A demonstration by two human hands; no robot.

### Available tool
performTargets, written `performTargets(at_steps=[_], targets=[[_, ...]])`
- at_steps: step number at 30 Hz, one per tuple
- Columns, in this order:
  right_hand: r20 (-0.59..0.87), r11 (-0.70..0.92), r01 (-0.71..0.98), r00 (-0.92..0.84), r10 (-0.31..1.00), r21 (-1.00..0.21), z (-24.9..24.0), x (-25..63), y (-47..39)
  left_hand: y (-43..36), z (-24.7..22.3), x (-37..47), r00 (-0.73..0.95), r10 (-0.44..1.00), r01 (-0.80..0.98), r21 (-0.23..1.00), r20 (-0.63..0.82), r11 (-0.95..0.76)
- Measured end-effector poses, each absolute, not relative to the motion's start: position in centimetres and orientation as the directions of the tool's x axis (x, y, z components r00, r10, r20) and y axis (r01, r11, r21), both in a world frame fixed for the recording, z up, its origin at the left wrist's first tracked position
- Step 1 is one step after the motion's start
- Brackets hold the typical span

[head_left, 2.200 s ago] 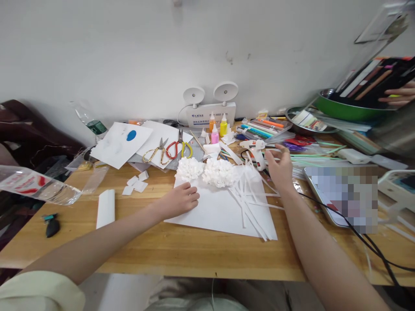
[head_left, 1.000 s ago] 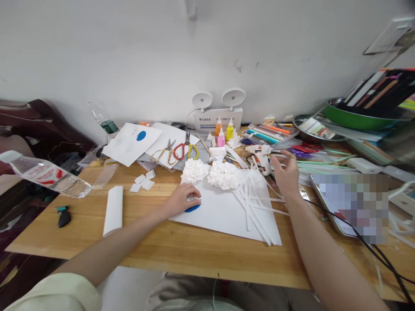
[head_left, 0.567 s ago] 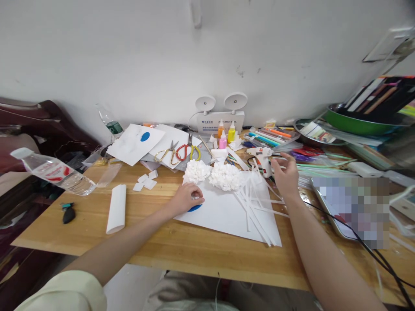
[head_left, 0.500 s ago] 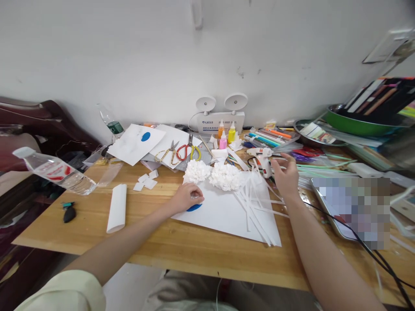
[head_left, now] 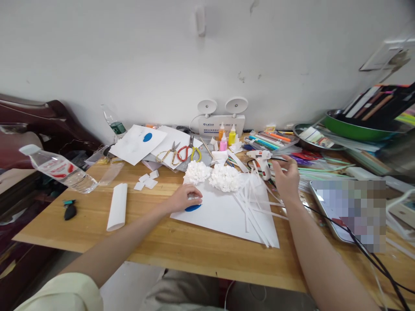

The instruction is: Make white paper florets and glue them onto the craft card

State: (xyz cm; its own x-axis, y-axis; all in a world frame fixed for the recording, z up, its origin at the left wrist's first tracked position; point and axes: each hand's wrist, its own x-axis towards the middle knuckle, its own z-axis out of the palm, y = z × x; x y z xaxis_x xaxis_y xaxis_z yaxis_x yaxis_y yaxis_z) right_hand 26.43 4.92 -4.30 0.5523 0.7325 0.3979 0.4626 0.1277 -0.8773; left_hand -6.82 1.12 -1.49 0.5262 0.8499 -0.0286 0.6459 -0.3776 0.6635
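Observation:
Just above a blue oval on the white sheet, my left hand has its thumb and fingers curled together; anything between them is too small to make out. Two clumps of white curled pieces, a left one and a right one, lie beyond it. My right hand is raised beside the white glue gun, thumb and fingers apart, not gripping it. Loose white paper strips spread over the sheet's right side.
Scissors, pliers and small paint bottles stand or lie at the back. A rolled paper and a water bottle are left. A tablet and black cables lie right.
The camera view has shifted slightly. Both hands stay in nearly the same places, the left over the blue oval and the right beside the glue gun.

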Motion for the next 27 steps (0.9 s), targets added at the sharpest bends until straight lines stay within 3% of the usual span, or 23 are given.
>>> performTargets(at_steps=[7,16,24,27], targets=[[0.410,0.145,0.467,0.535,0.738,-0.872,-4.5,26.5,4.9,1.3,-1.5,-6.9,0.538,0.841,0.641,0.675,-0.057,-0.364],[0.428,0.169,0.463,0.538,0.726,-0.870,-4.7,26.4,5.1,1.2,-1.9,-5.5,0.435,0.900,0.697,0.631,0.005,-0.341],[0.359,0.028,0.481,0.613,0.704,-0.877,-2.6,26.4,3.9,1.2,-1.9,-5.6,0.428,0.904,0.691,0.642,0.005,-0.331],[0.388,0.043,0.510,0.595,0.704,-0.859,-1.8,26.1,3.2,1.3,-2.1,-5.6,0.411,0.912,0.690,0.648,0.017,-0.323]])
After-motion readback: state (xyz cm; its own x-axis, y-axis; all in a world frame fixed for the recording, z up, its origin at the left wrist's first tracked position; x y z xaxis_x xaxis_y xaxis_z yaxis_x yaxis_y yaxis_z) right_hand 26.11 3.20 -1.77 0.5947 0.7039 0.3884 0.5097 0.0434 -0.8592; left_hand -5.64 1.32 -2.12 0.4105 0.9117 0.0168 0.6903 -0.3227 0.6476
